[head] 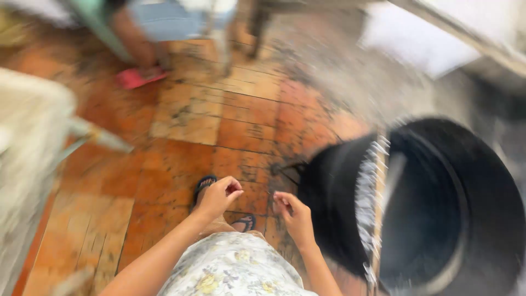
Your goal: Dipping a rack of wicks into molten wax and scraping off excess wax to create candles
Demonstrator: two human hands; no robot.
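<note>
My left hand (219, 194) hangs in front of me with its fingers curled in; nothing shows in it. My right hand (293, 215) is beside it, fingers loosely bent and apart, a hand's width from the rim of a big black round tub (433, 208). Neither hand touches the tub. A thin pale stick or strip (378, 208) stands across the tub's mouth. My flowered skirt (235, 268) and sandalled feet (204, 183) are below the hands. The frame is blurred by motion.
The floor is worn orange-brown tile (181, 120). Another person's legs and a pink sandal (137, 77) are at the top left beside chair or table legs (222, 49). A pale bulky object (27, 153) stands at the left; a white sheet (411, 41) lies top right.
</note>
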